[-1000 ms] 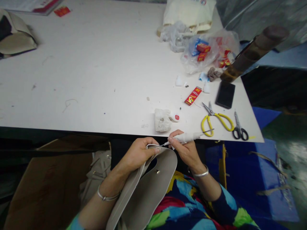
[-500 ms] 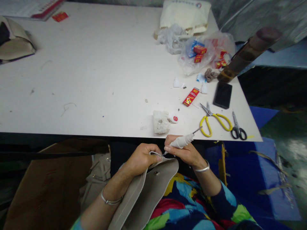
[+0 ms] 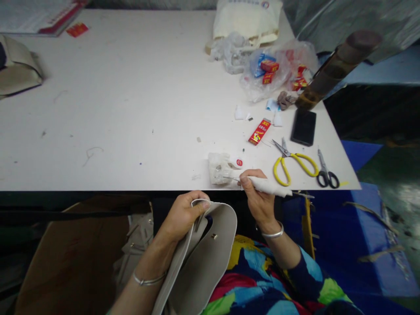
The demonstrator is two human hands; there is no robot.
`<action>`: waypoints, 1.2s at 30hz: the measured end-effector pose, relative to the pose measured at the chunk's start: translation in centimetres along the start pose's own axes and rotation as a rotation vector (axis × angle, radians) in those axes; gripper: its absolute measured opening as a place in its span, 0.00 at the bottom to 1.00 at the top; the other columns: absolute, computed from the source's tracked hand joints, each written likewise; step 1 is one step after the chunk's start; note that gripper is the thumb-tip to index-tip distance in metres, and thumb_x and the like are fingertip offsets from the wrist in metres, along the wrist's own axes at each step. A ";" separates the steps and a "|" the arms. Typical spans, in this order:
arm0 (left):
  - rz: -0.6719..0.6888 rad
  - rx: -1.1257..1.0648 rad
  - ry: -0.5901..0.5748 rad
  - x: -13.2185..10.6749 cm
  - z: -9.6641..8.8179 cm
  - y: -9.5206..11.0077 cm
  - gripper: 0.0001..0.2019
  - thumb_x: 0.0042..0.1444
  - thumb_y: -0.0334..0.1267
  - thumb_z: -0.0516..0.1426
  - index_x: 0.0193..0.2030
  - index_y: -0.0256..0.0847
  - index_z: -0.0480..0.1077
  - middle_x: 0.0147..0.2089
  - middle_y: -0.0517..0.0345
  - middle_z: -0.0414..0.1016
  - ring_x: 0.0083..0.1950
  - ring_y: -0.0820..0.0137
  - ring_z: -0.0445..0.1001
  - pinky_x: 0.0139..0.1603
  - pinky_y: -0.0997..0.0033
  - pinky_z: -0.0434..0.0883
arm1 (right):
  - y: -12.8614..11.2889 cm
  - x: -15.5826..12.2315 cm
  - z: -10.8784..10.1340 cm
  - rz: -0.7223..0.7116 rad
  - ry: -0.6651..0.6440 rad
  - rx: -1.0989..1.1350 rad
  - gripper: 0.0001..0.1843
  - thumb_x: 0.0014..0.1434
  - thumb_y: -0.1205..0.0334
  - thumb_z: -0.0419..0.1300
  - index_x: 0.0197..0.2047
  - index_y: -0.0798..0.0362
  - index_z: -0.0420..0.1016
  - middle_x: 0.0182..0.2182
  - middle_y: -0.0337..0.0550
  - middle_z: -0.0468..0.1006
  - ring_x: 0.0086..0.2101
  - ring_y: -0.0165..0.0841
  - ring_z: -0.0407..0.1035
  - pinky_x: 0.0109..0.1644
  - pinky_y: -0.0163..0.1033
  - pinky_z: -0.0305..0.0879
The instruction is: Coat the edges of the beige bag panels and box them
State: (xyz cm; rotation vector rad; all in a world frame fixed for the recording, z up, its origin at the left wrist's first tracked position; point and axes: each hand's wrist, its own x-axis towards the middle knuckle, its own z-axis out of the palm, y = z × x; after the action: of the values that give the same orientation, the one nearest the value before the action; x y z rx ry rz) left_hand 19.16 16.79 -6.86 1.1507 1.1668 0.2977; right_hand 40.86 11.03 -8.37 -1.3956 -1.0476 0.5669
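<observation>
— From where I stood, the right hand (image 3: 259, 199) was closed round a white-wrapped tool (image 3: 269, 186), thumb and forefinger pinching it near the front. Its thin metal tip (image 3: 231, 178) reached out leftward from the hand onto a white lump (image 3: 218, 167) at the near edge of the bench (image 3: 131, 109).

— And the other one?

— The left hand (image 3: 183, 214) was lower and nearer the body, curled tight over the rim of a grey bag flap (image 3: 213, 249). The flap lay off the bench, across the lap. There was a clear gap between it and the tip.

— So what worried you?

— The lump sat right on the bench edge. I thought a firm poke from that tip could nudge it over, into the lap or onto the flap. I couldn't tell whether the tip was wet with anything. If it was, a drip while crossing the gap would mark the pale face of the flap rather than its rim.

— Anything else close?

— A little cap (image 3: 239, 162) with a red spot lay just beyond the right hand's knuckles, touching the lump or nearly so. A wrist could sweep it off. Farther out past the right hand lay yellow scissors (image 3: 295, 164) and black scissors (image 3: 326, 173), both near the edge, with the tool's back end pointing their way. A quick pull back might have knocked the yellow pair.

— And the grip on the flap?

— One-handed, at the rim only. To me it looked liable to sag or slide down the lap.
</observation>
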 end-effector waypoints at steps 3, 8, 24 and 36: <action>0.033 0.046 0.047 -0.1 -0.5 0.2 0.14 0.52 0.47 0.67 0.36 0.38 0.76 0.30 0.59 0.75 0.31 0.69 0.70 0.34 0.72 0.67 | 0.1 0.0 0.2 -0.011 -0.014 -0.019 0.11 0.73 0.52 0.62 0.42 0.49 0.77 0.35 0.40 0.77 0.37 0.35 0.72 0.45 0.41 0.70; 0.018 0.100 0.064 0.0 -0.6 0.4 0.14 0.52 0.47 0.66 0.38 0.37 0.80 0.32 0.55 0.79 0.33 0.66 0.73 0.37 0.69 0.69 | 0.4 -0.1 0.2 -0.002 -0.039 -0.020 0.10 0.73 0.51 0.62 0.43 0.49 0.77 0.36 0.40 0.78 0.38 0.35 0.73 0.45 0.40 0.71; -0.034 -0.101 0.083 0.0 -0.8 0.0 0.15 0.47 0.46 0.69 0.35 0.37 0.76 0.27 0.59 0.75 0.26 0.70 0.70 0.29 0.72 0.66 | 0.5 -0.4 0.3 -0.113 -0.050 -0.140 0.08 0.71 0.54 0.63 0.44 0.49 0.78 0.38 0.43 0.81 0.39 0.38 0.75 0.47 0.45 0.73; -0.073 -0.244 -0.050 -0.2 -1.2 0.2 0.20 0.46 0.47 0.73 0.37 0.37 0.74 0.28 0.60 0.76 0.26 0.72 0.71 0.29 0.73 0.67 | -0.4 -0.9 1.6 0.198 -0.352 0.233 0.14 0.70 0.49 0.65 0.39 0.50 0.78 0.29 0.37 0.76 0.31 0.32 0.70 0.37 0.38 0.67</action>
State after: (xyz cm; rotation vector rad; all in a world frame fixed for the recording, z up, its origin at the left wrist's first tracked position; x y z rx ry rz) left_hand 18.10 17.39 -6.50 0.8952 1.0931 0.3436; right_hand 38.99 11.03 -8.43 -1.2248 -1.0841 1.0750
